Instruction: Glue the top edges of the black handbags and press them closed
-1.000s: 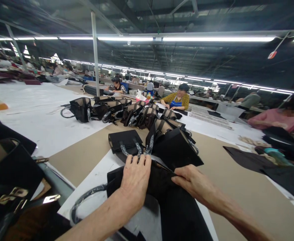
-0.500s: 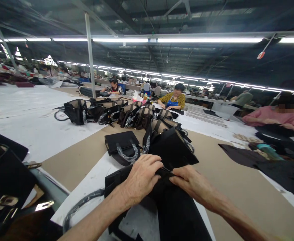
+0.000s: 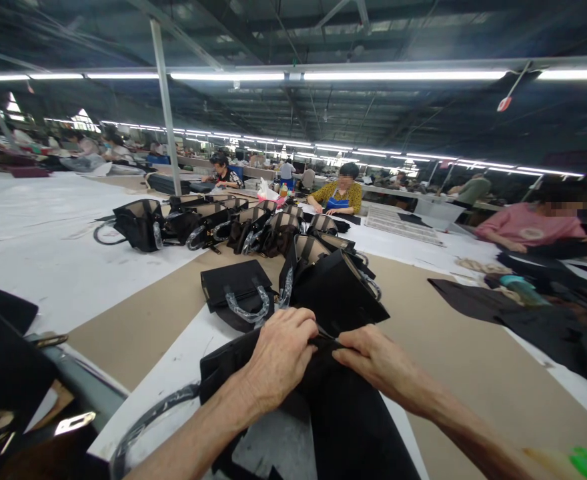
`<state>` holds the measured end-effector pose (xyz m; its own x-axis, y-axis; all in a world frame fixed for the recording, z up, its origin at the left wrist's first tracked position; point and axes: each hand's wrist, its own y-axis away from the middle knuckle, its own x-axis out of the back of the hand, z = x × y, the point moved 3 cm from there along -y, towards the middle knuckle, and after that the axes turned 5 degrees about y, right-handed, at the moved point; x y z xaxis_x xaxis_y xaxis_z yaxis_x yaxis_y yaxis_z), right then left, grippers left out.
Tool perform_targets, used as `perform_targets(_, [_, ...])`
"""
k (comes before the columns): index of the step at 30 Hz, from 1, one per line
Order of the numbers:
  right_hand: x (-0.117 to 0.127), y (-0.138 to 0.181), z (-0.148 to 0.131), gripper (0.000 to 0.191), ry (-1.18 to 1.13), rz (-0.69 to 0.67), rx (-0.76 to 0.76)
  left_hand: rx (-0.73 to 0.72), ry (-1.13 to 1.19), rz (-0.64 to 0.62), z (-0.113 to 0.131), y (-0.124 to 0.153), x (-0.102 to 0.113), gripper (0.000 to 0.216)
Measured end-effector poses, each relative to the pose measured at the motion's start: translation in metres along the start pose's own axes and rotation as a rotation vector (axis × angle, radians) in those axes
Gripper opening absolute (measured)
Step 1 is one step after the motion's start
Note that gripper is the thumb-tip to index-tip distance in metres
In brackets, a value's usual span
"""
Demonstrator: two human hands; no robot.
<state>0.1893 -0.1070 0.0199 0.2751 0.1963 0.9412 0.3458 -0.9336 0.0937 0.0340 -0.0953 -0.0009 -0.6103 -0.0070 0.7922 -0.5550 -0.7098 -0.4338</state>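
A black handbag (image 3: 343, 413) lies in front of me on the table, its plastic-wrapped handle (image 3: 143, 427) curling out to the left. My left hand (image 3: 281, 357) is curled over the bag's top edge, fingers closed on the black material. My right hand (image 3: 378, 363) pinches the same edge just to the right, fingertips almost meeting the left hand's. Just beyond my hands another black bag (image 3: 338, 293) stands tilted, and a flat black bag (image 3: 236, 283) with wrapped handles lies to its left.
A row of black and tan handbags (image 3: 213, 223) runs across the long table (image 3: 473, 373) covered in brown and white paper. Black bags with metal clasps (image 3: 18, 413) sit at my lower left. Other people sit working at the far side and right, with black fabric pieces (image 3: 548, 327) before them.
My left hand went from lying flat with fingers stretched over the bag to curling closed on its top edge. The view shifted slightly to the right.
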Motion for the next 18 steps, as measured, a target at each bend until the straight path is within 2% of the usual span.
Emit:
perform_targets(5, [0.0004, -0.0005, -0.0012, 0.03, 0.001, -0.011, 0.0, -0.028, -0.02, -0.006, 0.0006, 0.0007, -0.0014, 0.019])
perform_targets(13, [0.0002, 0.0008, -0.0009, 0.03, 0.014, -0.007, -0.006, -0.014, 0.002, 0.01, 0.0019, 0.0022, -0.0031, 0.004])
perform_targets(18, [0.0027, 0.0023, -0.0049, 0.032, 0.03, -0.008, -0.015, 0.032, 0.029, 0.045, 0.0002, 0.0029, -0.0012, 0.007])
